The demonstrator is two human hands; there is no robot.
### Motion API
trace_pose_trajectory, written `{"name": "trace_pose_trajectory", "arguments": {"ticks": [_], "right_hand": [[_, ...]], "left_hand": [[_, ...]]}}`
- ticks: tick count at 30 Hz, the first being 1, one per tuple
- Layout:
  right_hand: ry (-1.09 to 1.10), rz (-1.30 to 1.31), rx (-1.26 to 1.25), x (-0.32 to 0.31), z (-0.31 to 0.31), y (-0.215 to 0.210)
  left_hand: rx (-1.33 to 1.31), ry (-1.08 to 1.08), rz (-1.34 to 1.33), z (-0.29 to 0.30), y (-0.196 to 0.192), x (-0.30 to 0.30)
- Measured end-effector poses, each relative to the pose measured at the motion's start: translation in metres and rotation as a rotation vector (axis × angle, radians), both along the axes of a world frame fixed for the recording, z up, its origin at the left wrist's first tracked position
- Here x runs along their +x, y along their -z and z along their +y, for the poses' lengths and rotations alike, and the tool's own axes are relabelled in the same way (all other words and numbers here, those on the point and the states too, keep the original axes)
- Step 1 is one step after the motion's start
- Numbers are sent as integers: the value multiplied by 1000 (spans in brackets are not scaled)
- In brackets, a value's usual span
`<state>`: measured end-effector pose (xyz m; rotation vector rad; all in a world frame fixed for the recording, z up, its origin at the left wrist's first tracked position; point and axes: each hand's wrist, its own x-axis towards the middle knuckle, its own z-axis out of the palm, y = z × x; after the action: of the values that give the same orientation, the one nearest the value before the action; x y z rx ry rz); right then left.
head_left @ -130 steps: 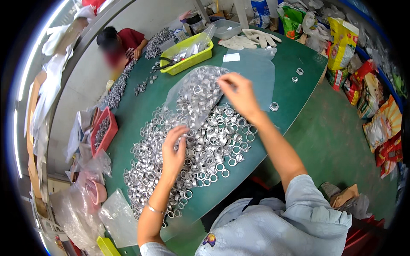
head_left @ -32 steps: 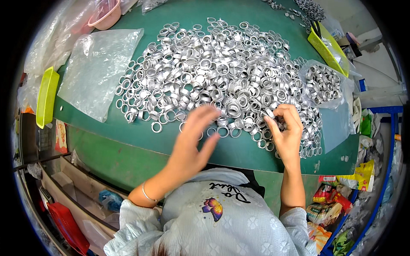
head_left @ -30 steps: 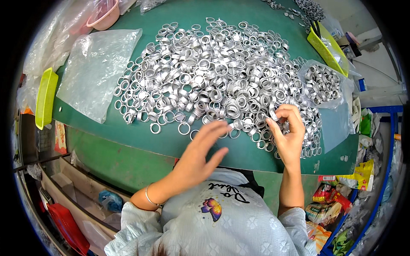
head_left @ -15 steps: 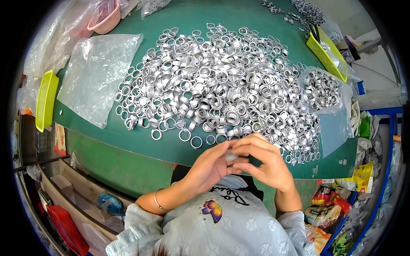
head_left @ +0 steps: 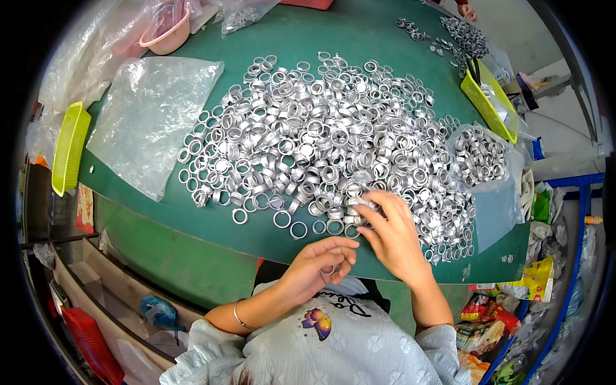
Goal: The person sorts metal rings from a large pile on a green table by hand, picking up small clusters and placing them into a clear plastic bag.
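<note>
A broad heap of silver metal rings (head_left: 308, 141) lies across the green table. My left hand (head_left: 317, 266) is held in front of the table's near edge, its fingers curled round a single metal ring (head_left: 329, 269) that partly shows. At the near side of the heap, my right hand (head_left: 394, 237) reaches in with thumb and fingers apart. Its fingertips touch or almost touch the rings there; contact is hard to make out.
A clear plastic sheet (head_left: 154, 122) lies left of the heap, beside a yellow-green basket (head_left: 69, 151). At the right are a bag of rings (head_left: 478, 154) and another yellow-green basket (head_left: 491, 106). Another person's hand (head_left: 467, 11) shows at the far right.
My hands have come apart. The right one has moved up to the heap, while the left has dropped slightly and keeps a ring. Another person's hand has appeared at the far right.
</note>
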<state>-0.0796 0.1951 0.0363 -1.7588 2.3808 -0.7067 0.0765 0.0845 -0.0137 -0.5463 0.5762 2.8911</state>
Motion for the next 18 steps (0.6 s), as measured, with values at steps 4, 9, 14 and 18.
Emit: {"name": "trace_pose_trajectory", "arguments": {"ticks": [4,9,14,18], "right_hand": [[163,-82,-295,-13,8,18],[337,-959,-640,0,7,4],[157,-699,-447,13,15,0],[-97,-338,-222,12,13,-16]], "left_hand": [[-54,-11,-12,1,-7,-6],[-101,13,35,-4,-12,-11],[63,-90,37,-1,-18,-22],[174,-145,-62,3,-18,-24]]}}
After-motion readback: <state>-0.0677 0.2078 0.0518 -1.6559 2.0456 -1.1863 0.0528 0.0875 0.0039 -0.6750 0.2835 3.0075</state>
